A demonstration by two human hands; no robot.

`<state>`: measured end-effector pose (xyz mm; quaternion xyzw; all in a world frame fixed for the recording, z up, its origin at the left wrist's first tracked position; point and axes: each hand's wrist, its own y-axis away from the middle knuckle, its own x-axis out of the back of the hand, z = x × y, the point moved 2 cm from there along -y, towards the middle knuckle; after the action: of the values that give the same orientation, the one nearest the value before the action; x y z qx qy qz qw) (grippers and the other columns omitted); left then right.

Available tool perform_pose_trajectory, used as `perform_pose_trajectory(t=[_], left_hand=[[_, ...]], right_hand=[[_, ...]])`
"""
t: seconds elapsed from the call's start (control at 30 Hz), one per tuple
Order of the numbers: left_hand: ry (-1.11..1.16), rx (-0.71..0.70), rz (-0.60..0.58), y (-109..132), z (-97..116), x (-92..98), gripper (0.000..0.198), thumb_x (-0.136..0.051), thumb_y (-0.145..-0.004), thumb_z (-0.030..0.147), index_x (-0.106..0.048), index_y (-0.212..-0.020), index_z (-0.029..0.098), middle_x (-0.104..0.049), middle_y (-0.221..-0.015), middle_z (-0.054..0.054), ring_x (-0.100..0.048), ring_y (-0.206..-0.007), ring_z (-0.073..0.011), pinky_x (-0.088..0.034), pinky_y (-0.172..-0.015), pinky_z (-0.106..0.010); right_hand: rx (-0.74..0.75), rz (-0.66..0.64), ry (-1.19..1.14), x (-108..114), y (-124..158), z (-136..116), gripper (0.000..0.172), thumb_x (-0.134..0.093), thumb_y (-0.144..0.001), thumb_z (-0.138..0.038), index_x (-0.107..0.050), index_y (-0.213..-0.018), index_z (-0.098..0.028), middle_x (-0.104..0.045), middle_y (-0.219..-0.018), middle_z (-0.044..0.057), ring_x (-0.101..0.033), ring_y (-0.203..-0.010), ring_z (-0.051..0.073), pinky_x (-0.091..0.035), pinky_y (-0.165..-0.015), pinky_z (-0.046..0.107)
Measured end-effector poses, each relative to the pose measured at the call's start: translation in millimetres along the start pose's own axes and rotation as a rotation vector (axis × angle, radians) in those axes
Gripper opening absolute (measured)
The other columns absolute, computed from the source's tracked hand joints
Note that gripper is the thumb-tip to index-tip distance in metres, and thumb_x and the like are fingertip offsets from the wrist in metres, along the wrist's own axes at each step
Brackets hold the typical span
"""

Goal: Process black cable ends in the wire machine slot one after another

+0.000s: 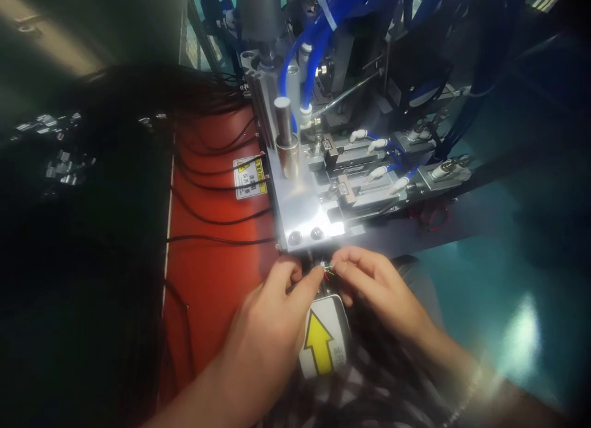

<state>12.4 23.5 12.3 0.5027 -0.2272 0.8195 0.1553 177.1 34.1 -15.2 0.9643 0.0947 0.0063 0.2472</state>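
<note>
Just in front of the machine's metal block [295,212], my two hands meet around a small bundle of thin coloured wires [328,269]. Red, yellow and green strands show between the fingertips. My left hand [281,311] is closed, its thumb and forefinger pinching the stripped end of a cable. From the other side, my right hand [372,277] pinches the tips of the fine wires. Fingers hide most of the cable. Below the hands sits a white box with a yellow arrow [323,339].
Black cables [221,222] run across the red-orange surface [207,280] to the machine's left side. A warning label [250,177] lies there. Pneumatic cylinders [364,197] with blue hoses [314,58] extend to the right. Shiny connectors [64,166] rest on the dark area at left.
</note>
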Motion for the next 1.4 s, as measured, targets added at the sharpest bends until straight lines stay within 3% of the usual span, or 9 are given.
perform_pose_trajectory(t=[0.37, 0.73, 0.8, 0.97, 1.13, 1.4], left_hand=[[-0.014, -0.011, 0.017, 3, -1, -1.5, 0.031, -0.040, -0.090, 0.011, -0.064, -0.109, 0.016, -0.056, -0.084, -0.005, -0.059, -0.060, -0.0109, -0.049, -0.050, -0.017], [-0.025, 0.030, 0.010, 6, -3, -5.0, 0.033, -0.040, -0.091, 0.013, -0.062, -0.115, 0.020, -0.057, -0.089, -0.005, -0.056, -0.062, -0.0112, -0.047, -0.052, -0.018], [-0.023, 0.043, 0.003, 7, -3, -6.7, 0.033, -0.040, -0.092, 0.013, -0.061, -0.117, 0.021, -0.056, -0.090, -0.005, -0.056, -0.063, -0.0111, -0.047, -0.053, -0.018], [-0.008, 0.052, -0.009, 8, -3, -6.8, 0.033, -0.040, -0.092, 0.014, -0.060, -0.117, 0.022, -0.055, -0.090, -0.004, -0.056, -0.064, -0.0109, -0.048, -0.056, -0.018], [-0.015, 0.023, -0.012, 6, -2, -3.3, 0.031, -0.040, -0.093, 0.015, -0.062, -0.114, 0.020, -0.055, -0.086, -0.004, -0.055, -0.060, -0.0100, -0.047, -0.052, -0.017], [-0.025, 0.030, 0.003, 6, -2, -4.5, 0.033, -0.039, -0.092, 0.014, -0.062, -0.114, 0.021, -0.057, -0.087, -0.004, -0.056, -0.062, -0.0108, -0.047, -0.053, -0.017]], right_hand=[[0.037, 0.078, 0.049, -2, -2, 4, 0.019, -0.056, -0.085, -0.035, -0.053, -0.076, -0.018, -0.044, -0.052, -0.007, -0.042, -0.048, 0.009, -0.033, -0.047, 0.022], [0.479, 0.225, 0.620, -2, 7, -3, 0.013, -0.051, -0.088, -0.016, -0.053, -0.076, -0.018, -0.053, -0.069, 0.000, -0.050, -0.061, 0.012, -0.040, -0.059, 0.025], [0.433, 0.209, 0.571, -2, 6, -1, 0.013, -0.051, -0.089, -0.018, -0.053, -0.076, -0.018, -0.052, -0.069, 0.000, -0.049, -0.062, 0.012, -0.039, -0.058, 0.025], [0.101, 0.083, 0.146, 1, 2, 8, 0.019, -0.054, -0.090, -0.034, -0.056, -0.081, -0.018, -0.050, -0.064, -0.003, -0.047, -0.053, 0.010, -0.038, -0.050, 0.023], [-0.029, 0.045, -0.020, -4, 9, 7, 0.026, -0.063, -0.082, -0.041, -0.056, -0.076, -0.017, -0.045, -0.057, -0.005, -0.041, -0.050, 0.009, -0.034, -0.047, 0.021], [0.173, 0.220, 0.150, -7, 12, 4, 0.016, -0.062, -0.082, -0.029, -0.059, -0.072, -0.018, -0.050, -0.064, -0.002, -0.042, -0.056, 0.011, -0.035, -0.051, 0.024]])
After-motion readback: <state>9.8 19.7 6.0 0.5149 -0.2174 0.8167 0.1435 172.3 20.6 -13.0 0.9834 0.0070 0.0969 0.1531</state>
